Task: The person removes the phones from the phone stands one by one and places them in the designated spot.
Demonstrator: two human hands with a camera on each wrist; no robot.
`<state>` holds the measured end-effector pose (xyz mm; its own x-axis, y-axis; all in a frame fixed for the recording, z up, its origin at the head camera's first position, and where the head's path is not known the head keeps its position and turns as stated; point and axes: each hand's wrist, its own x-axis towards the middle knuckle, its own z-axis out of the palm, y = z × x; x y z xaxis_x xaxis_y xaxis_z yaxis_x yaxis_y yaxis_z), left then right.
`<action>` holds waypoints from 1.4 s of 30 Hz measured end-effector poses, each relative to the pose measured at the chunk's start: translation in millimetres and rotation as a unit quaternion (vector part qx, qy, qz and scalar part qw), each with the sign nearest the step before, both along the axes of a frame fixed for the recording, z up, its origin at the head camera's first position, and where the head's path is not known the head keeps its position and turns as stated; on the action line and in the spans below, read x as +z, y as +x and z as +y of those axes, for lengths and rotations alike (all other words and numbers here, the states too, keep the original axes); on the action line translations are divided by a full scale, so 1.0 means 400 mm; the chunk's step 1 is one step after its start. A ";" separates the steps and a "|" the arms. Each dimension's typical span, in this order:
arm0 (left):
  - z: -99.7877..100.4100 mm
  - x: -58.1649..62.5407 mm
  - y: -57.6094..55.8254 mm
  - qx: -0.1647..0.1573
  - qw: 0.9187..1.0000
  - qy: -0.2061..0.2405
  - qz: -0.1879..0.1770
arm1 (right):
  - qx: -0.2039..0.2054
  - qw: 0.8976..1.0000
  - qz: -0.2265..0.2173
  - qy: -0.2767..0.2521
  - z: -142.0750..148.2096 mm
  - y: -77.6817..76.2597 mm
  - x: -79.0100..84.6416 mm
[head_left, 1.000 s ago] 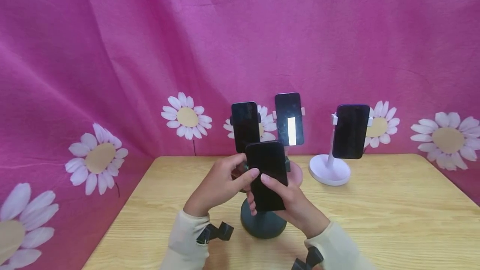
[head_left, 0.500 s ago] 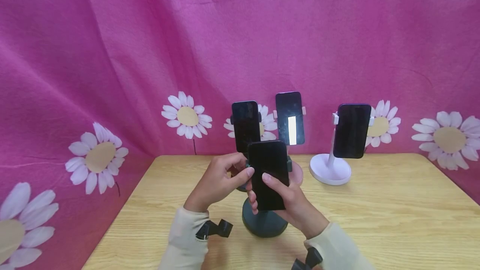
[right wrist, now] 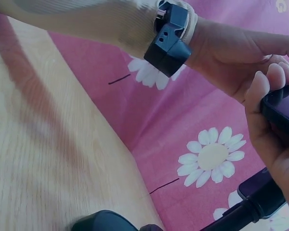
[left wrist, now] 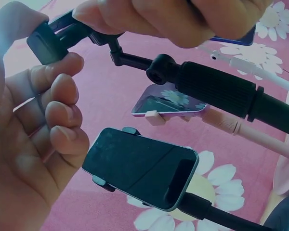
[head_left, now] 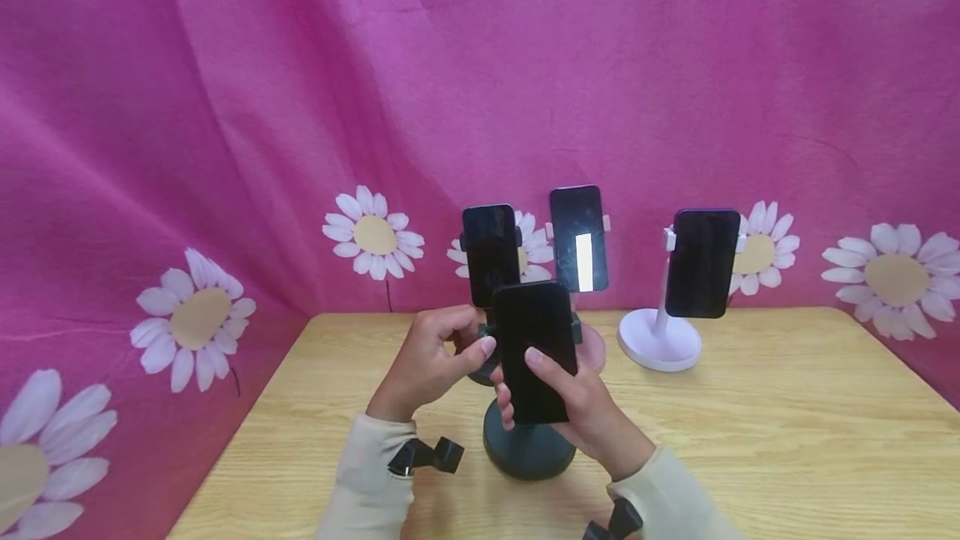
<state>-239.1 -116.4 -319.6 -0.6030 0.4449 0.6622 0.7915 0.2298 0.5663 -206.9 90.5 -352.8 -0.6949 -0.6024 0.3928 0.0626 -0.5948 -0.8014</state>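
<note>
- Gripping a black rectangular phone [head_left: 528, 322], the right hand [head_left: 596, 419] sets its thumb [head_left: 553, 372] on the screen, fingertips [head_left: 503, 398] round the opposite edge.
- The left hand [head_left: 422, 367] pinches the dark-green plastic clamp [left wrist: 47, 44] beside it.
- Behind, the left wrist view shows a ribbed dark arm [left wrist: 216, 87], hidden in the head view.
- Farther back, a white round-based stand [head_left: 643, 345] holds another phone [head_left: 703, 263].

Black rectangular smartphone [head_left: 532, 315]: screen dark, portrait orientation, long edges flanked by the clamp arms of the dark green, round-based phone stand [head_left: 528, 455]. Stand: upright, base below the smartphone.
</note>
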 end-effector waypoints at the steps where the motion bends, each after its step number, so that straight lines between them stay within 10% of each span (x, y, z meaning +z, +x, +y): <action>1: -0.001 -0.001 0.000 -0.001 1.000 -0.002 -0.001 | 0.000 1.000 0.000 0.001 0.001 0.000 0.001; 17: 0.001 -0.001 0.004 -0.001 1.000 -0.015 -0.020 | 0.025 0.999 0.010 0.020 0.010 0.009 0.000; 27: 0.018 0.069 0.073 -0.005 1.000 -0.019 -0.024 | 0.095 0.995 0.014 0.002 0.020 0.010 0.001; 35: 0.011 0.014 0.020 0.006 1.000 -0.028 -0.001 | 0.130 0.992 0.001 -0.005 0.013 0.013 -0.003; 42: 0.020 0.078 0.082 0.002 1.000 -0.027 -0.001 | 0.141 0.990 -0.003 -0.010 0.005 0.016 -0.003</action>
